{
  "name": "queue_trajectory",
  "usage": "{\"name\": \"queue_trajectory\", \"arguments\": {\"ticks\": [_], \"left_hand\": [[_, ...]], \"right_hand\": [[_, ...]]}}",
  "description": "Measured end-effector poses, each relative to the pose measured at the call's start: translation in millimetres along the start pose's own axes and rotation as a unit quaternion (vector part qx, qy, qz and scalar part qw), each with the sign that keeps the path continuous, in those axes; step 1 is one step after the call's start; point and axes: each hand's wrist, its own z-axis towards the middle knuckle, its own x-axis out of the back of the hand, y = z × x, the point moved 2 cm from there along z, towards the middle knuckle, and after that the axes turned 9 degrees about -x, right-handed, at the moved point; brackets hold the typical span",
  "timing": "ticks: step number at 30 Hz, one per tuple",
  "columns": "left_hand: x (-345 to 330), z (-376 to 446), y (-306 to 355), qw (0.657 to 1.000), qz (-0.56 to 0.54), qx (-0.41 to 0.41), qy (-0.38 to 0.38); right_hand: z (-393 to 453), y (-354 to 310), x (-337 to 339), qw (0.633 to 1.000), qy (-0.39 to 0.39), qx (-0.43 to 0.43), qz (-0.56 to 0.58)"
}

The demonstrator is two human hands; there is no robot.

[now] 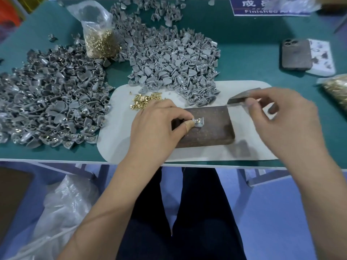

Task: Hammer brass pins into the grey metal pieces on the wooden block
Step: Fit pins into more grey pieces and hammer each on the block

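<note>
A dark wooden block (212, 132) lies on a white mat (206, 152) at the table's front edge. On the block sits one grey metal piece (199, 123) with a brass pin standing in it. My left hand (159, 126) pinches this piece between thumb and forefinger; the thumb wears a plaster. My right hand (281, 117) grips a dark metal hammering bar (242, 97), raised and blurred above the block's right end. Loose brass pins (144, 101) lie on the mat just behind my left hand.
A heap of grey pieces (174, 61) spreads behind the mat; a second heap (48, 102) with brass in them fills the left. A plastic bag of pins (100, 40) stands between them. A phone (295, 56) lies far right, another pin bag (338, 91) at the right edge.
</note>
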Motion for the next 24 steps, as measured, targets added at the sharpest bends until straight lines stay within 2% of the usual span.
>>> {"name": "queue_trajectory", "arguments": {"ticks": [1, 3, 5, 6, 13, 16, 19, 22, 24], "left_hand": [[-0.3, -0.1, 0.4, 1.000, 0.002, 0.000, -0.001], [-0.9, -0.5, 1.3, 1.000, 0.004, -0.002, -0.002], [-1.0, -0.6, 1.4, 1.000, 0.004, -0.002, -0.004], [-1.1, -0.5, 1.8, 1.000, 0.004, 0.000, -0.004], [-0.4, -1.6, 4.8, 1.000, -0.012, 0.008, -0.003], [1.4, -1.3, 3.1, 1.000, -0.009, 0.008, -0.001], [1.7, -0.6, 0.9, 1.000, 0.001, 0.001, 0.002], [0.2, -1.9, -2.4, 1.000, 0.004, 0.000, -0.002], [-2.2, -2.1, -3.3, 1.000, -0.003, 0.000, 0.000]], "right_hand": [[-1.0, 16.4, 2.5, 0.995, 0.019, -0.039, -0.087], [-6.0, 42.5, 0.0, 0.973, -0.035, -0.108, -0.200], [-11.7, 53.6, -7.4, 0.965, -0.112, -0.142, -0.190], [-13.3, 56.3, -10.3, 0.967, -0.124, -0.141, -0.175], [-6.2, 65.0, -5.8, 0.976, -0.082, -0.100, -0.177], [-6.2, 57.6, 1.7, 0.987, -0.081, -0.087, -0.110], [-11.7, 42.6, 11.3, 0.990, -0.094, -0.085, 0.064], [-20.7, 22.1, 22.9, 0.953, -0.146, -0.096, 0.248], [-27.3, 10.5, 29.8, 0.940, -0.192, -0.059, 0.275]]}}
